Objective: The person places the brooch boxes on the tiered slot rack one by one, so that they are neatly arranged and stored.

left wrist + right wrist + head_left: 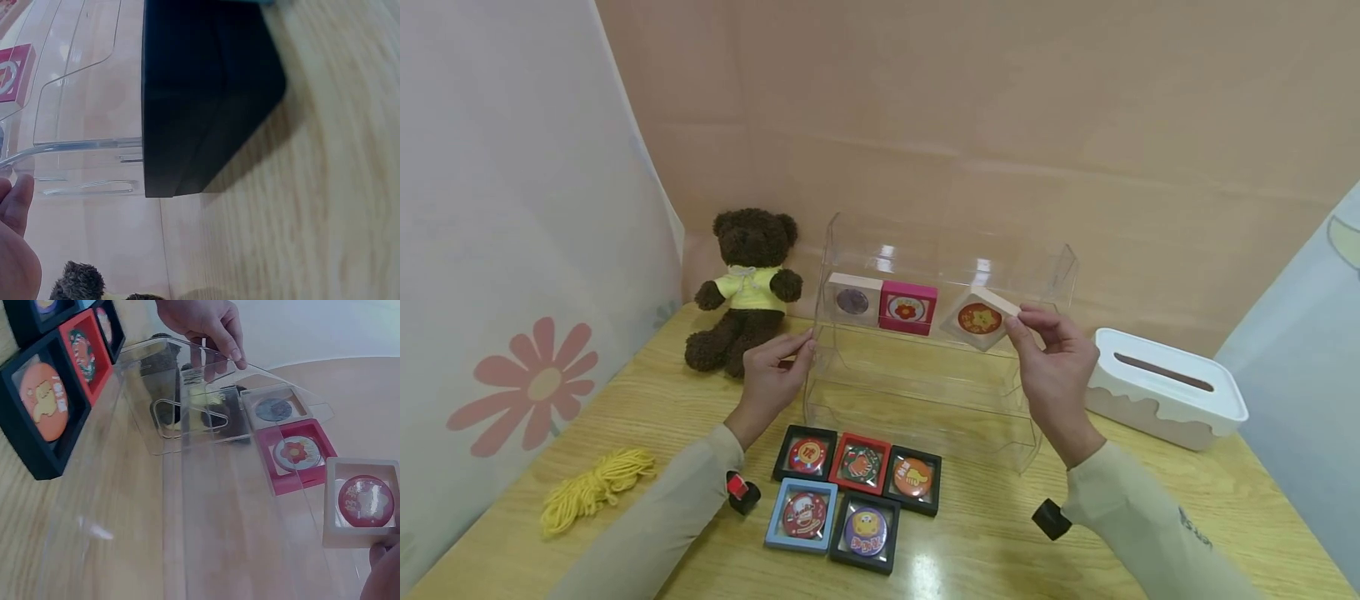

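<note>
My right hand pinches a corner of a white-framed box with a red badge, which is tilted in front of the clear stand's upper tier. In the right wrist view the same box stands beside the pink frame. With thumb and fingers, my left hand pinches the left edge of the clear stand. On that tier sit a white-framed box with a grey disc and a pink-framed box with a flower badge, side by side.
Several framed badges, among them a red one and a light blue one, lie before the stand. A teddy bear sits at the left, yellow cord nearer the front. A white tissue box is at the right.
</note>
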